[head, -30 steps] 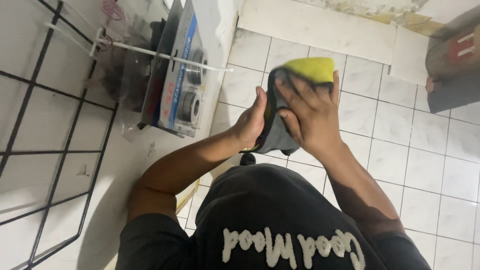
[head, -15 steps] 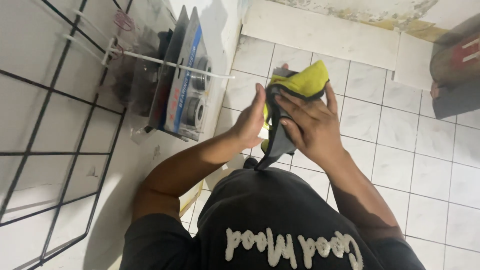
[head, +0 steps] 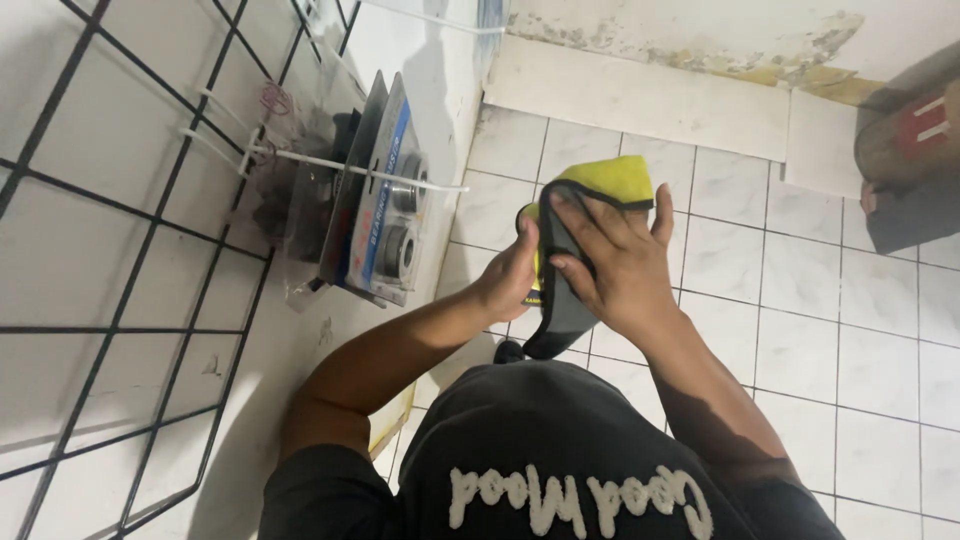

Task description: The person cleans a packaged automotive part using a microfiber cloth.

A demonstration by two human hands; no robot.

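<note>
Blister packs of bearings (head: 385, 215) hang on a black wire grid (head: 120, 330) beside the white tiled floor (head: 800, 350).

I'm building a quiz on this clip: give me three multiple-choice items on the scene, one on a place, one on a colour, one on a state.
1. Where do the packaged bearings hang?
A. On a white hook on the black wire grid at the left
B. On the floor tiles
C. From the person's sleeve

2. What colours is the cloth?
A. Red and white
B. Yellow and dark grey
C. All blue

3. How is the cloth held?
A. Lying loose on the floor
B. Draped over the grid
C. Between both hands, above the floor

Key:
1 A: the packs hang on a white hook fixed to the wire grid.
2 B: its top is yellow, its lower part dark grey.
3 C: the right hand lies spread over it and the left hand grips its edge.
</note>
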